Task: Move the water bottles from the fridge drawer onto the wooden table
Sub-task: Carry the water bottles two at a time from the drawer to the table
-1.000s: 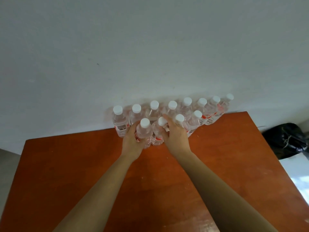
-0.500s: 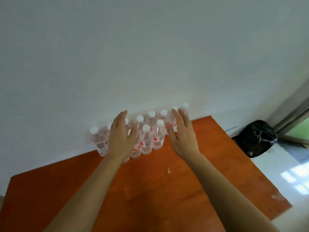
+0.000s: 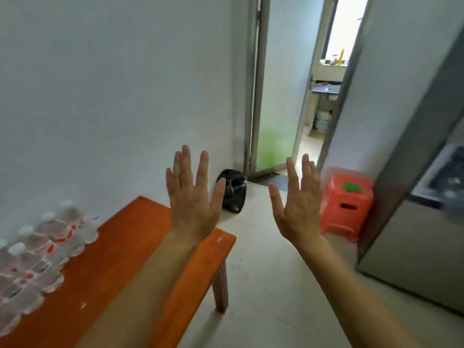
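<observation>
Water bottles (image 3: 37, 259), clear with white caps and red-marked labels, stand clustered at the far left of the orange wooden surface (image 3: 120, 247), against the white wall. Blur hides their exact number, though at least five caps show. Two bare hands are raised with their backs to the camera, and both hold nothing. The left hand (image 3: 193, 204), fingers straight and spread, hovers above the surface's right end. One black bag (image 3: 232, 194) sits on the floor by the wall. The right hand (image 3: 298, 209), equally spread, hangs over the floor. Beyond it stands one red plastic stool (image 3: 346, 204), and one grey fridge (image 3: 414, 247) fills the right edge.
</observation>
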`<control>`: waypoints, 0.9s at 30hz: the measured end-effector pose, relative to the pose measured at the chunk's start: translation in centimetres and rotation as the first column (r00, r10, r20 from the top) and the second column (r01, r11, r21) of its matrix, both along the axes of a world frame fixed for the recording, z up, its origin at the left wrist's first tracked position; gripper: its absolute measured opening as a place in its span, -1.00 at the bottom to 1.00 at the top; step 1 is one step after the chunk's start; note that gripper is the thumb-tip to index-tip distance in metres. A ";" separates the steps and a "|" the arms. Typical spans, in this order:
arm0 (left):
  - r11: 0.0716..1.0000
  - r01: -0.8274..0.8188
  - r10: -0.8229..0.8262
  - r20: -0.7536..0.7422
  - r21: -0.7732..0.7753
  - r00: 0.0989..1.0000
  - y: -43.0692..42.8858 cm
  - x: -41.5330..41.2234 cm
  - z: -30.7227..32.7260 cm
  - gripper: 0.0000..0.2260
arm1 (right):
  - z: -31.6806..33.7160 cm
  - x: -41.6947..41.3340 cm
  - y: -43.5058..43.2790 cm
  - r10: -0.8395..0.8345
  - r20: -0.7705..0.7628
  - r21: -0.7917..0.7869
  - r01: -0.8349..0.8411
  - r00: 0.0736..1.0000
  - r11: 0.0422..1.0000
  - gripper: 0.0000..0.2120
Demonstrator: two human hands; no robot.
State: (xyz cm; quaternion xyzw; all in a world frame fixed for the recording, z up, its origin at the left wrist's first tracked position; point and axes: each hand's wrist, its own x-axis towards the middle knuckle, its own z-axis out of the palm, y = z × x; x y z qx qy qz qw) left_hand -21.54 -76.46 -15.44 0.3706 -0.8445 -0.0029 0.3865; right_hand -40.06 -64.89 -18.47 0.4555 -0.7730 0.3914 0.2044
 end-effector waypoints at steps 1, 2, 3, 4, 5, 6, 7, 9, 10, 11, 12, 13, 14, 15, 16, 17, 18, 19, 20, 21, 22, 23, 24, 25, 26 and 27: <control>0.999 0.042 -0.042 0.024 -0.014 0.999 2.0 -3.3 0.1 -0.39 | 0.1 -2.5 2.8 -0.047 0.002 -0.006 0.047 0.999 0.999 -0.36; 0.996 0.082 -0.081 0.044 -0.020 0.996 3.8 -6.5 0.1 -0.38 | 0.0 -5.0 5.6 -0.093 0.004 -0.009 0.093 0.996 0.996 -0.35; 0.992 0.120 -0.119 0.064 -0.024 0.991 5.6 -9.6 0.1 -0.37 | 0.0 -7.2 8.2 -0.142 0.010 -0.006 0.142 0.990 0.990 -0.35; 0.987 0.160 -0.158 0.082 -0.025 0.984 7.4 -12.6 0.0 -0.37 | -0.2 -9.4 10.8 -0.192 0.018 0.002 0.192 0.981 0.981 -0.34; 0.979 0.201 -0.198 0.097 -0.025 0.975 9.0 -15.3 0.0 -0.36 | -0.4 -11.3 13.2 -0.236 0.027 0.007 0.236 0.971 0.972 -0.32; 0.968 0.249 -0.245 0.107 -0.025 0.963 10.6 -18.0 -0.1 -0.36 | -0.7 -13.2 15.6 -0.278 0.037 0.004 0.278 0.960 0.960 -0.30; 0.952 0.306 -0.301 0.116 -0.027 0.947 12.2 -20.6 -0.2 -0.35 | -1.0 -15.1 18.0 -0.322 0.044 -0.002 0.323 0.946 0.946 -0.27; 0.906 0.422 -0.416 0.123 -0.026 0.901 15.3 -25.7 -0.8 -0.35 | -1.9 -18.6 22.4 -0.406 0.054 -0.005 0.406 0.912 0.914 -0.27; 0.880 0.474 -0.469 0.121 -0.018 0.875 16.8 -28.1 -1.3 -0.36 | -2.3 -20.2 24.5 -0.447 0.062 -0.003 0.448 0.893 0.894 -0.27; 0.853 0.521 -0.517 0.119 -0.010 0.848 18.3 -30.5 -1.9 -0.35 | -2.9 -21.8 26.4 -0.487 0.072 0.002 0.488 0.870 0.873 -0.26; 0.826 0.563 -0.559 0.120 -0.001 0.820 19.8 -32.9 -2.5 -0.35 | -3.7 -23.3 28.3 -0.527 0.082 0.012 0.528 0.846 0.849 -0.26; 0.800 0.600 -0.596 0.123 0.010 0.793 21.2 -35.5 -3.1 -0.35 | -4.3 -25.0 30.0 -0.564 0.090 0.028 0.564 0.821 0.825 -0.25; 0.778 0.628 -0.625 0.128 0.024 0.770 22.6 -38.1 -3.7 -0.34 | -4.9 -26.7 31.6 -0.595 0.088 0.045 0.593 0.799 0.804 -0.25; 0.761 0.648 -0.646 0.136 0.035 0.751 23.9 -40.8 -4.3 -0.34 | -5.3 -28.5 33.0 -0.619 0.075 0.059 0.616 0.782 0.785 -0.25; 0.748 0.662 -0.660 0.148 0.043 0.736 25.1 -43.6 -4.8 -0.33 | -5.6 -30.5 34.4 -0.638 0.057 0.073 0.634 0.768 0.770 -0.24; 0.738 0.672 -0.671 0.164 0.056 0.723 26.2 -46.4 -5.2 -0.32 | -5.7 -32.6 35.6 -0.655 0.042 0.091 0.649 0.755 0.755 -0.24; 0.730 0.679 -0.680 0.184 0.075 0.710 27.3 -49.2 -5.7 -0.31 | -5.7 -34.7 36.7 -0.673 0.034 0.109 0.666 0.739 0.738 -0.25; 0.721 0.685 -0.689 0.206 0.102 0.695 28.2 -52.0 -6.2 -0.31 | -5.6 -37.0 37.8 -0.692 0.032 0.126 0.684 0.721 0.719 -0.25; 0.711 0.690 -0.700 0.228 0.136 0.677 29.1 -54.7 -6.6 -0.31 | -5.4 -39.2 38.7 -0.713 0.036 0.139 0.703 0.701 0.698 -0.25; 0.699 0.696 -0.713 0.243 0.167 0.658 29.9 -57.2 -6.9 -0.31 | -5.0 -41.2 39.6 -0.731 0.040 0.154 0.719 0.681 0.678 -0.25; 0.684 0.704 -0.727 0.253 0.189 0.639 30.6 -59.7 -7.1 -0.31 | -4.7 -43.2 40.5 -0.745 0.033 0.175 0.730 0.666 0.660 -0.25; 0.670 0.715 -0.740 0.263 0.198 0.619 31.3 -62.1 -7.2 -0.31 | -4.4 -45.1 41.4 -0.756 0.012 0.198 0.739 0.655 0.644 -0.24; 0.655 0.729 -0.751 0.276 0.199 0.600 31.9 -64.4 -7.3 -0.31 | -4.0 -46.8 42.2 -0.765 -0.014 0.218 0.749 0.644 0.626 -0.24; 0.640 0.742 -0.762 0.287 0.199 0.580 32.5 -66.6 -7.2 -0.31 | -3.6 -48.4 43.1 -0.776 -0.037 0.232 0.761 0.629 0.606 -0.24; 0.624 0.753 -0.774 0.295 0.206 0.561 33.1 -68.5 -7.0 -0.32 | -3.4 -49.7 43.9 -0.790 -0.049 0.238 0.775 0.612 0.586 -0.24; 0.609 0.763 -0.786 0.296 0.217 0.542 33.8 -70.3 -6.7 -0.32 | -3.2 -51.0 44.7 -0.806 -0.049 0.237 0.790 0.590 0.565 -0.25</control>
